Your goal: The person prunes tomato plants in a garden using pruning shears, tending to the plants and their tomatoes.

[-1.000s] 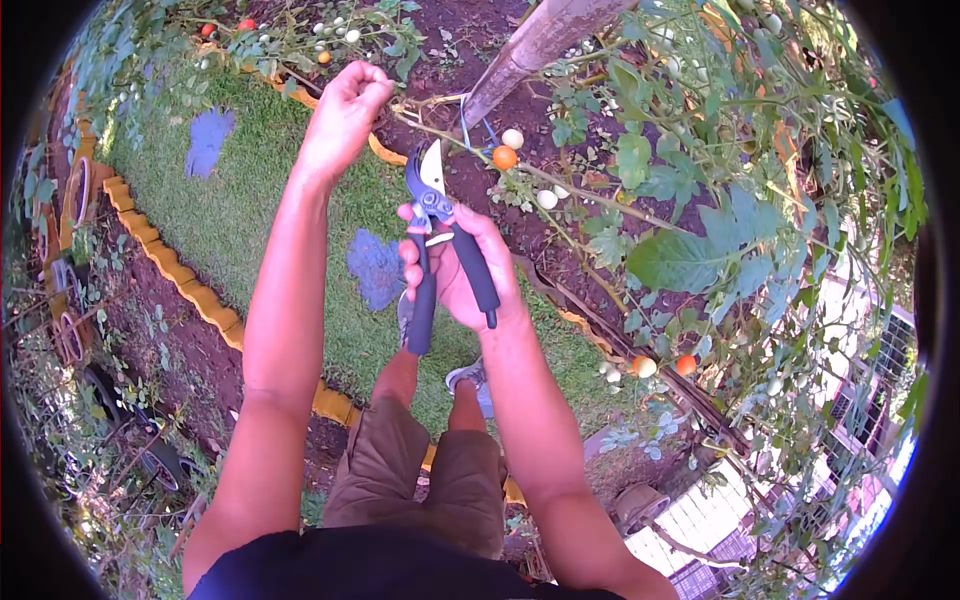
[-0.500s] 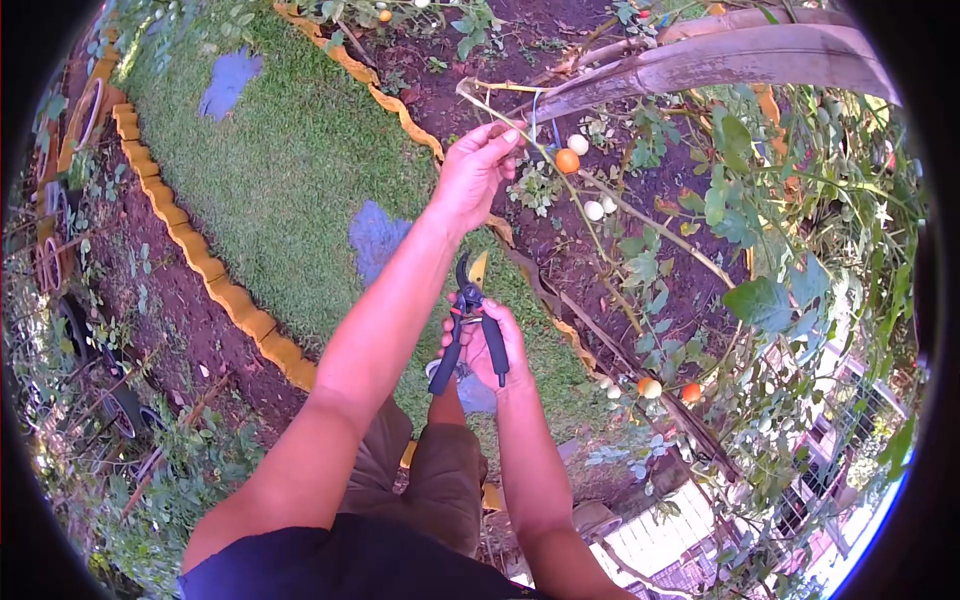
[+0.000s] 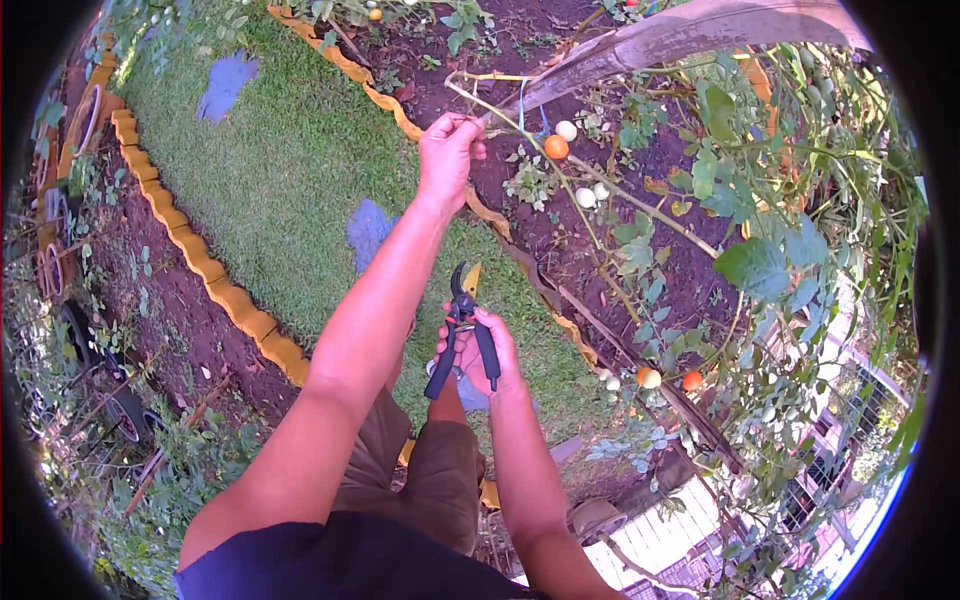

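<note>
My left hand [image 3: 449, 152] reaches far out and pinches a thin tomato stem [image 3: 470, 107] near a wooden stake [image 3: 640, 50]. An orange tomato [image 3: 556, 147] and pale unripe ones [image 3: 567, 130] hang just right of that hand. My right hand [image 3: 483, 352] stays close to my body, gripping black-handled pruning shears [image 3: 462, 325] with the blades pointing up and slightly apart. The shears are well short of the stem.
Leafy tomato plants [image 3: 760, 260] fill the right side, with more ripe tomatoes [image 3: 692, 380] low down. A grass strip [image 3: 290, 160] with yellow edging [image 3: 215, 280] runs to the left. Blue stepping patches [image 3: 368, 230] lie on the grass. My knees in brown shorts [image 3: 440, 470] are below.
My left hand shifted left along the stem and closed tighter on it. My right hand with the shears dropped slightly. The view tilted a little.
</note>
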Demonstrator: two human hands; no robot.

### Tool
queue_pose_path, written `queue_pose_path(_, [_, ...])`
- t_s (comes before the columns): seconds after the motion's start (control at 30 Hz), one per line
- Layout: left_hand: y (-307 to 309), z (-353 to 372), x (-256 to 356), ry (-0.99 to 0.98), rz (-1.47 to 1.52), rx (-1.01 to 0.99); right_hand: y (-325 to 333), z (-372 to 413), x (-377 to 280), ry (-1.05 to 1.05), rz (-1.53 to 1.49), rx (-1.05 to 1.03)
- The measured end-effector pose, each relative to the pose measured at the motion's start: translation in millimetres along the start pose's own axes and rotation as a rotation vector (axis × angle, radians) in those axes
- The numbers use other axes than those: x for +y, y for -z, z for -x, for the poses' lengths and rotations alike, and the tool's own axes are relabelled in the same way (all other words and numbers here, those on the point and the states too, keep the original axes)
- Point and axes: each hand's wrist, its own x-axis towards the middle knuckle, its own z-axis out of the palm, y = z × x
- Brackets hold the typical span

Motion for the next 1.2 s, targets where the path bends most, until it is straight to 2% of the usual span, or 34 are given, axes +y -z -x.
queue_pose_path(0.13, [28.4, -9.7, -21.8, 0.147, -0.224, 0.139, 2.6, -0.1, 1.4, 0.027, -0.011, -0.002])
queue_pose_path(0.23, [63.5, -11.8, -59.6, 0.307, -0.6, 0.072, 4.8, 2.7, 2.7, 0.029, -0.023, -0.01])
queue_pose_path(0.37, [45.1, -9.1, -91.7, 0.274, -0.659, -0.07, 21.2, 2.4, 10.8, 0.017, -0.038, 0.025])
queue_pose_path(0.43, [25.6, -5.6, -111.5, -0.092, -0.997, -0.191, 30.1, 2.0, 14.1, 0.018, -0.043, 0.051])
queue_pose_path(0.5, [19.6, -5.0, -115.5, -0.233, -1.174, -0.267, 33.5, 3.2, 15.5, 0.024, -0.037, 0.089])
queue_pose_path(0.57, [7.7, -9.0, -80.1, -0.149, -1.21, -0.29, 31.5, 1.7, 13.1, 0.058, 0.027, 0.18])
queue_pose_path(0.6, [9.5, -13.6, -69.7, 0.095, -1.073, -0.218, 27.8, -1.2, 9.6, 0.087, 0.088, 0.252])
queue_pose_path(0.63, [13.6, -16.1, -68.4, 0.043, -0.887, -0.11, 23.6, -3.6, 5.2, 0.114, 0.146, 0.324])
queue_pose_path(0.7, [17.2, -15.7, -50.9, -0.058, -0.753, 0.073, 10.0, -17.4, -12.2, 0.232, 0.325, 0.358])
queue_pose_path(0.8, [17.4, -28.8, -37.9, -0.245, -0.537, 0.023, -20.2, -47.1, -49.3, 0.364, 0.553, 0.344])
queue_pose_path(0.93, [6.5, -37.7, -16.7, -0.207, -0.722, -0.023, -56.6, -89.1, -93.2, 0.468, 0.706, 0.279])
queue_pose_path(1.03, [2.8, -42.9, -14.7, -0.251, -0.782, -0.012, -82.0, -103.8, -110.0, 0.48, 0.716, 0.315])
queue_pose_path(1.2, [0.8, -43.4, -10.8, -0.23, -0.864, -0.008, -98.5, -118.0, -114.2, 0.545, 0.571, 0.353])
